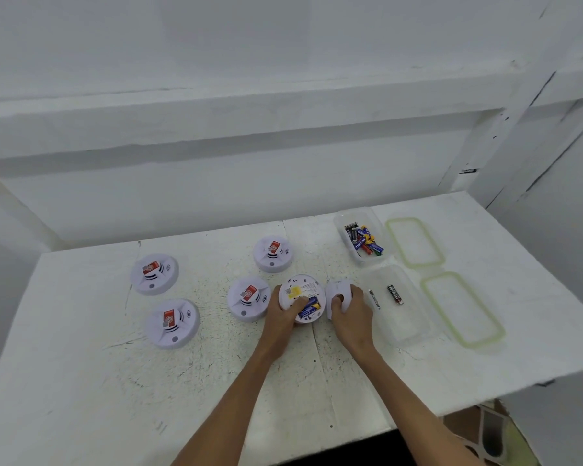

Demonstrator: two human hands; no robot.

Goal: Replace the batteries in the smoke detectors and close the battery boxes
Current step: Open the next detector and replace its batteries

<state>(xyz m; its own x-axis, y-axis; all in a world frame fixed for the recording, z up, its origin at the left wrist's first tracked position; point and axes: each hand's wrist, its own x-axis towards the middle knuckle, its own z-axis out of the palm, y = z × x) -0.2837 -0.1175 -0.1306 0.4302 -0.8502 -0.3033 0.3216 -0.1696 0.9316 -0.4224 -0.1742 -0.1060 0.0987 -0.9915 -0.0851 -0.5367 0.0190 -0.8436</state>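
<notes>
An upturned white smoke detector [303, 290] lies on the white table [115, 381] with its battery bay open and blue batteries [309, 306] inside. My left hand [283, 314] grips its left side, thumb on the batteries. My right hand [349, 311] holds the round white cover [338, 292] just right of it. Several more detectors stand face up with red labels: one [248, 298] beside my left hand, one [272, 253] behind, two [154, 273] [171, 322] at the left.
A clear tub [342, 218] of several mixed batteries stands at the back right. A nearer clear tub [408, 334] holds two dark batteries [395, 294] [374, 299]. Two green-rimmed lids [414, 242] [463, 309] lie to the right. The table's front edge drops off near right.
</notes>
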